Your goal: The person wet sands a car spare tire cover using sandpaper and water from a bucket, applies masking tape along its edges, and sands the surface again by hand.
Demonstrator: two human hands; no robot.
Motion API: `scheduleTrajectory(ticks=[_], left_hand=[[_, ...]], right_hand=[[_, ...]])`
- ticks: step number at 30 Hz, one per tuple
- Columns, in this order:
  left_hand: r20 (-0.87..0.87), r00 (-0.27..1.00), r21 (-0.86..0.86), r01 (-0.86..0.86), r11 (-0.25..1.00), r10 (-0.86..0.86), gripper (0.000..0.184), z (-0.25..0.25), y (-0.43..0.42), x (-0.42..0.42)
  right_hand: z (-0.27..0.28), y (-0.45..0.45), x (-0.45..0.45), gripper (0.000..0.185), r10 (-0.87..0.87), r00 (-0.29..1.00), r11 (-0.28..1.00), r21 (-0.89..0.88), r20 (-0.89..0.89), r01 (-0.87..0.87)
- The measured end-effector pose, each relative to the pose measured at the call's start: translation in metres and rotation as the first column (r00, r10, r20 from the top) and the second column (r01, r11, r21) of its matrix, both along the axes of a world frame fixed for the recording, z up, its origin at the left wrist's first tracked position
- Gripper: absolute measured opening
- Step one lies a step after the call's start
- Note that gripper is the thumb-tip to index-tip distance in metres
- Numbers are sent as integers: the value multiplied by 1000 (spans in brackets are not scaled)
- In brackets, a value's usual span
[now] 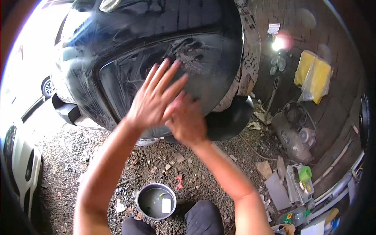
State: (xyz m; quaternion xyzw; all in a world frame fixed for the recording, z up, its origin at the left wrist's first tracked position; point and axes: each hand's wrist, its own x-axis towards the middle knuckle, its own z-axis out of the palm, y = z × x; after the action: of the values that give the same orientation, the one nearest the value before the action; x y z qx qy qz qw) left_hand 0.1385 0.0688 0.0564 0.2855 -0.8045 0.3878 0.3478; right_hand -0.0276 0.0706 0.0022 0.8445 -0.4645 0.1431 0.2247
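A dark car body panel (211, 74), streaked with pale dust and smears, fills the upper middle. In front of it my left hand (154, 98) has its fingers spread and holds nothing. My right hand (188, 121) is beside and partly behind the left one, near the thumb. Its fingers are smeared by motion, so whether it holds anything cannot be made out. On the gravel below, between my knees, stands a round bucket (148, 197) of murky water with a white block (166, 205) in it.
A white car part (25, 168) lies at the left. To the right are a yellow packet (313, 76), a bright lamp (279, 43), a dusty compressor-like machine (290, 137), a green roll (305, 173) and a plastic bottle (297, 216). Masking paper (250, 51) edges the panel.
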Motion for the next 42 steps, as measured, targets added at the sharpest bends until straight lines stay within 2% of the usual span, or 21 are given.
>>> scheduleTrajectory(ticks=[2,4,6,7,10,12,14,16,19,21,23,24,26,27,28,30,32,36,39,41,42], left_hand=[[-257,966,177,51,983,-4,58,-87,30,28],[-475,866,418,66,906,155,59,-224,53,61],[-465,745,718,1,696,478,58,-369,96,81],[-469,723,768,50,639,507,54,-454,112,97],[-345,686,923,124,365,640,42,-526,159,92],[-190,702,974,48,220,687,42,-549,168,88],[-3,687,1000,-21,23,726,44,-564,169,87],[102,754,960,-247,136,648,41,-583,179,86],[44,729,950,-242,197,683,41,-587,179,82],[-22,706,953,-199,228,708,41,-594,174,81],[-56,701,952,-176,248,711,39,-584,179,82],[-75,699,952,-163,260,712,39,-581,179,82],[-102,688,941,-167,293,718,36,-583,177,81],[-103,686,940,-170,296,720,36,-587,177,82],[-106,683,939,-170,299,722,35,-591,177,83],[-118,683,941,-153,300,720,34,-594,176,83],[-123,675,941,-153,301,727,33,-595,173,84],[-133,662,932,-169,319,738,32,-606,176,85],[-111,658,952,-145,269,745,37,-610,175,88],[-139,658,940,-147,308,740,36,-613,173,88],[-149,659,935,-148,322,737,36,-614,176,87]], right_hand=[[30,-47,-31,77,118,963,716,-693,242,86],[79,-56,-41,78,165,897,606,-760,410,235],[67,-48,-20,80,128,853,623,-710,506,328],[44,-41,-6,80,79,885,646,-700,458,304],[-57,-32,21,83,-49,997,863,-505,-66,10],[-63,-45,-9,83,82,941,779,-568,-327,-265],[38,-7,-12,82,-165,963,932,-354,-214,81],[83,-53,-52,81,46,992,601,-797,115,64],[90,-59,-29,78,181,875,567,-774,449,280],[39,-44,11,80,-37,962,628,-743,270,232],[-29,-33,36,85,-40,989,840,-541,-141,-43],[-55,-44,21,88,40,947,783,-579,-317,-227],[-17,-39,0,87,8,907,802,-539,-421,-256],[15,-32,-11,85,-56,955,856,-507,-291,-105],[47,-41,-28,81,62,993,697,-708,-96,-112],[82,-52,-45,81,86,942,619,-758,325,205],[65,-53,-6,84,81,906,620,-732,416,281],[-53,-48,84,91,250,968,840,-496,-1,-217],[-39,-49,50,92,330,923,827,-412,-198,-383],[21,-44,14,88,92,994,766,-634,-58,-108],[47,-50,-2,79,158,984,648,-761,87,-37]])
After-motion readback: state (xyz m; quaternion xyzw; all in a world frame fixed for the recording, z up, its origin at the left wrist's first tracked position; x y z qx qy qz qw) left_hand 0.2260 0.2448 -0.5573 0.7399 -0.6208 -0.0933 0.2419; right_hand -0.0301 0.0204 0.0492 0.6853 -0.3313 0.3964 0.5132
